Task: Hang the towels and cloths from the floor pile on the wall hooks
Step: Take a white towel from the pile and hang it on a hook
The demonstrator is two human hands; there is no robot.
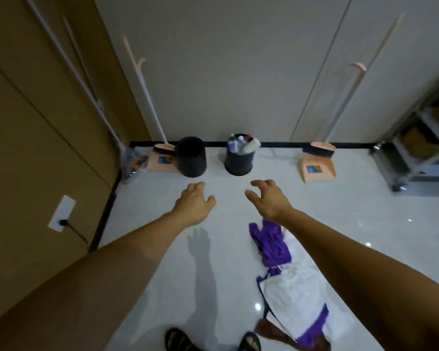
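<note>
A pile of cloths lies on the white floor at lower right: a purple cloth (270,245) at its far end, a white towel (293,297) with purple trim behind it, and a brown cloth (276,330) nearest my feet. Both my arms reach forward above the floor. My left hand (193,202) hangs with fingers loosely curled and holds nothing. My right hand (269,197) is spread with bent fingers, empty, just beyond the purple cloth. No wall hooks for towels are plainly visible.
Two black bins (190,158) (238,160) stand by the far wall, the right one full of bottles. Pink dustpans with brooms (161,158) (317,167) lean at the wall. A metal trolley (416,153) stands at right, a brown door (36,148) at left. My sandalled feet (213,340) are at the bottom.
</note>
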